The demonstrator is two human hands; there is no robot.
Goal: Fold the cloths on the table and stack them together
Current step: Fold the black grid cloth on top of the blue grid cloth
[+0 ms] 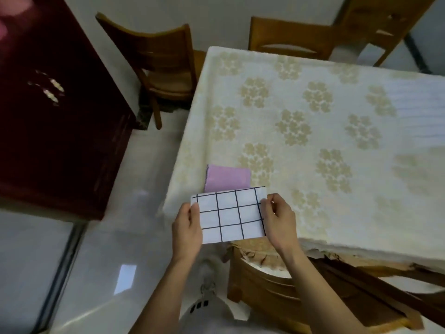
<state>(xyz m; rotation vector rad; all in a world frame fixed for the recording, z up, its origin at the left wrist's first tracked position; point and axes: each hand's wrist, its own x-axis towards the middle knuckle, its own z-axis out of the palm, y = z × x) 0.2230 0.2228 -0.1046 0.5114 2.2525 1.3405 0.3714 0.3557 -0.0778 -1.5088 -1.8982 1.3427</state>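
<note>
Floral table (313,112), gridded cloth (230,214) half-hiding pink cloth (227,177)

Folded white grid cloth (230,216) — held flat, overlapping folded pink cloth (227,178).

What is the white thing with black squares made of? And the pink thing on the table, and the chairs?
The checked cloth looks like thin woven fabric, matte and folded flat; both hands pinch its ends. The pink cloth seems soft fabric too, perhaps microfibre, with a zigzag-cut edge. The chairs look like varnished brown wood, slightly shiny with grain. The tablecloth seems cream textured fabric with a flower pattern.
</note>
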